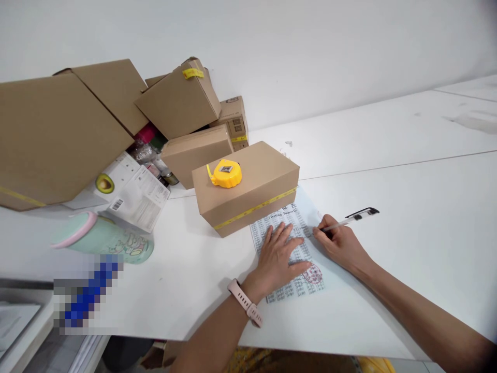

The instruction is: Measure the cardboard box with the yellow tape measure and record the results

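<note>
My left hand (pixel 280 255) lies flat with its fingers spread on a printed sheet of paper (pixel 295 295) that bears a round red stamp. A pink watch band circles that wrist. In my right hand (pixel 344 246) is a pen (pixel 351 217), its tip close to the right edge of the printed text. A pale blue sheet (pixel 330 264) shows under and beside the printed one. Just behind my left hand, a cardboard box (pixel 248 191) sealed with yellow tape covers the top of the paper. On the box rests a yellow tape measure (pixel 227 174).
Several cardboard boxes (pixel 178 101) are piled against the wall at the back left. A white carton with an avocado picture (pixel 134 191) and a mint-green tumbler (pixel 124 241) lie on the left. A drawer unit (pixel 27 321) stands at the lower left; a blue patch near it is pixelated.
</note>
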### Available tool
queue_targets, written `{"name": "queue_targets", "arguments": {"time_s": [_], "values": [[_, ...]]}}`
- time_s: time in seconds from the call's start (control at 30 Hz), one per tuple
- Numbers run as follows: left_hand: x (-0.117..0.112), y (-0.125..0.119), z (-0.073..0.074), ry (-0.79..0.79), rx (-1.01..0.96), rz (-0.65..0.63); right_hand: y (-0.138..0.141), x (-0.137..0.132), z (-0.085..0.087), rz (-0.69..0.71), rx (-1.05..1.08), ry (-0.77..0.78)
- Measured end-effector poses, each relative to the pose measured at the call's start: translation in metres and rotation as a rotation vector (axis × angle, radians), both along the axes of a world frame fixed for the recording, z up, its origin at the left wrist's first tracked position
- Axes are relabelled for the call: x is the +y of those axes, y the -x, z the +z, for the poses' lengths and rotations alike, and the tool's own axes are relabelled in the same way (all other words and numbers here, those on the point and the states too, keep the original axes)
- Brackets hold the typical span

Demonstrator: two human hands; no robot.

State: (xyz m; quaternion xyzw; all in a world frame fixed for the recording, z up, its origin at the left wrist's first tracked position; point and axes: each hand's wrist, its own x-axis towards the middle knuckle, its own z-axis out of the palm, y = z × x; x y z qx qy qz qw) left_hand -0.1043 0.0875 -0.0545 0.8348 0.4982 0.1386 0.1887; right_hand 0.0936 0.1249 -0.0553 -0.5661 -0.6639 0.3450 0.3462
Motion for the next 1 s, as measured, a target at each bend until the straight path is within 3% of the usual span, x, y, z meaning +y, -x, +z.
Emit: {"name": "queue_targets", "arguments": {"time_s": [1.0], "values": [[0.0009,0.0002,0.0006,0.010,0.006,-0.002,-0.0010,0.0015,-0.0019,-0.028,-0.007,-0.007]]}}
